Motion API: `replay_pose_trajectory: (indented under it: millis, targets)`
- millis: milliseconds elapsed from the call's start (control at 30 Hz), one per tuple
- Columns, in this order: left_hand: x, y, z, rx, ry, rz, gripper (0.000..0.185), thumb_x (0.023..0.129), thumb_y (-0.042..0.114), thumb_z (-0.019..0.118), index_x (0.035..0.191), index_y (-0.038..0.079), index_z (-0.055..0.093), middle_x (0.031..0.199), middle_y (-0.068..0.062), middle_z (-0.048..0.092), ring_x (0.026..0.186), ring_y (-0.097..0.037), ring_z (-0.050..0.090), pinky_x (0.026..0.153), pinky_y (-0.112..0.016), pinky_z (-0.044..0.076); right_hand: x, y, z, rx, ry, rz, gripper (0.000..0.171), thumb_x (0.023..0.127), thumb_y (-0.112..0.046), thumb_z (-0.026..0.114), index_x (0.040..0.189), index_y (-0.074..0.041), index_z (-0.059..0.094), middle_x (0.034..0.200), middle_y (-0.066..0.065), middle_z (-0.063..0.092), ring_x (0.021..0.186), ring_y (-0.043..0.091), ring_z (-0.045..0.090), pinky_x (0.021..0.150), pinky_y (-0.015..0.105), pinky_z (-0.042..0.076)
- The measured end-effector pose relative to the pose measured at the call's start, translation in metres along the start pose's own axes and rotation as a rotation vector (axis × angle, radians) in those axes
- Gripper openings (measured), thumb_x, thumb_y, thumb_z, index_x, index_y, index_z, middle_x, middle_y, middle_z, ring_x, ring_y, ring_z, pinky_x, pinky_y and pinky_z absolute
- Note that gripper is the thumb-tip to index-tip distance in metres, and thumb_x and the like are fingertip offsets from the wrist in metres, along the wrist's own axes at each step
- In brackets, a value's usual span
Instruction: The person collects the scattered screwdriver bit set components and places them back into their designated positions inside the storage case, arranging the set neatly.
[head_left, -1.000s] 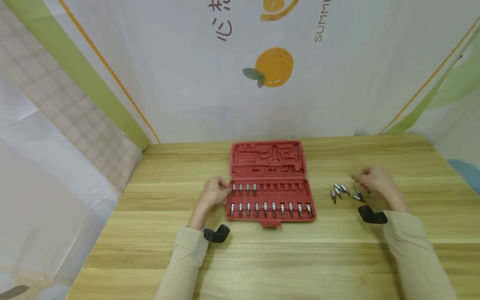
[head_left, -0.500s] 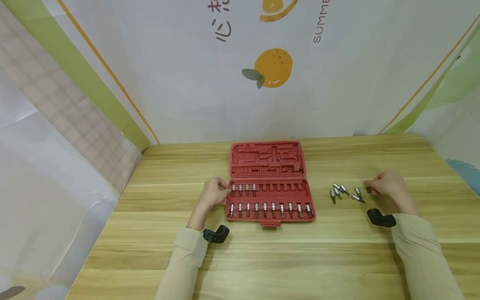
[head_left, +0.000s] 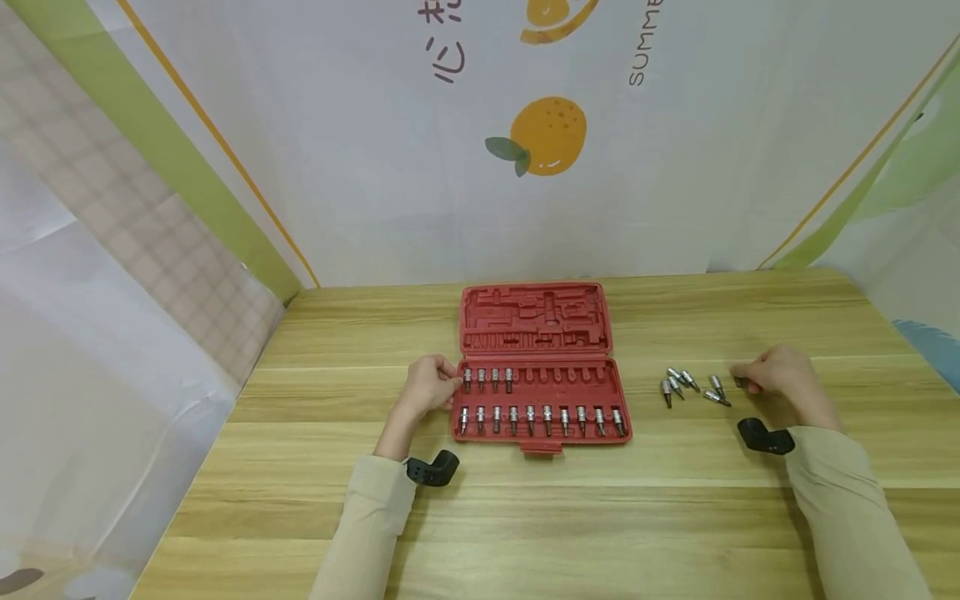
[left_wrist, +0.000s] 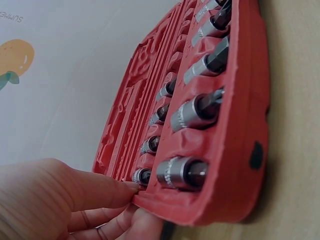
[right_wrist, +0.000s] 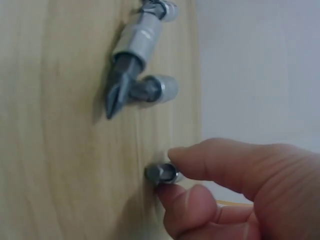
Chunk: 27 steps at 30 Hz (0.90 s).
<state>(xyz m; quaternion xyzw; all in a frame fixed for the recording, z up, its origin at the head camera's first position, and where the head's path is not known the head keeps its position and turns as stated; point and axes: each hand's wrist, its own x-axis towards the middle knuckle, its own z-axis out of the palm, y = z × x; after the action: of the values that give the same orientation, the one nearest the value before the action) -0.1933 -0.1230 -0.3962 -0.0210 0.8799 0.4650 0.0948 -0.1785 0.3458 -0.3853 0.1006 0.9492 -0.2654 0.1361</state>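
Observation:
An open red tool case (head_left: 540, 392) lies on the wooden table, with rows of silver bit sockets (head_left: 540, 417) seated in its near half. My left hand (head_left: 429, 388) grips the case's left edge (left_wrist: 200, 210), fingers curled at the corner. Right of the case, several loose bit sockets (head_left: 686, 385) lie on the table. My right hand (head_left: 776, 375) is just right of them and pinches one small bit socket (right_wrist: 162, 173) between thumb and fingertip, down at the table surface. Two more loose bits (right_wrist: 135, 65) lie beyond it in the right wrist view.
The table (head_left: 525, 517) is backed by a printed white curtain with an orange picture (head_left: 547, 133). Black wrist mounts (head_left: 433, 467) sit at both cuffs. The case lid (head_left: 534, 318) lies flat behind the tray, its moulded slots holding nothing.
My right hand has slid rightward away from the cluster of loose bits and lowered to the table, now pinching one bit. The left hand and the case have stayed still.

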Motion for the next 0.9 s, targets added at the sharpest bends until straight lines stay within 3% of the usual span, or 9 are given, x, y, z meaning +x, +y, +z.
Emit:
replay_pose_trajectory:
  millis: [467, 900]
  targets:
    - [0.000, 0.001, 0.000, -0.020, -0.001, 0.002, 0.006, 0.087, -0.003, 0.062, 0.084, -0.005, 0.056, 0.067, -0.011, 0.058, 0.043, -0.011, 0.051, 0.044, -0.026, 0.054, 0.002, -0.002, 0.000, -0.022, -0.023, 0.013, 0.041, 0.085, -0.032, 0.054, 0.048, -0.014, 0.057, 0.047, -0.006, 0.053, 0.049, 0.010, 0.040, 0.048, 0.023, 0.033]
    - [0.000, 0.001, 0.000, -0.015, -0.001, -0.005, 0.005, 0.086, -0.004, 0.062, 0.084, -0.005, 0.057, 0.068, -0.012, 0.059, 0.043, -0.012, 0.052, 0.044, -0.026, 0.054, -0.002, -0.018, -0.004, -0.046, -0.027, -0.071, 0.041, 0.088, -0.032, 0.051, 0.054, -0.010, 0.058, 0.050, -0.006, 0.053, 0.055, 0.013, 0.045, 0.052, 0.025, 0.035]
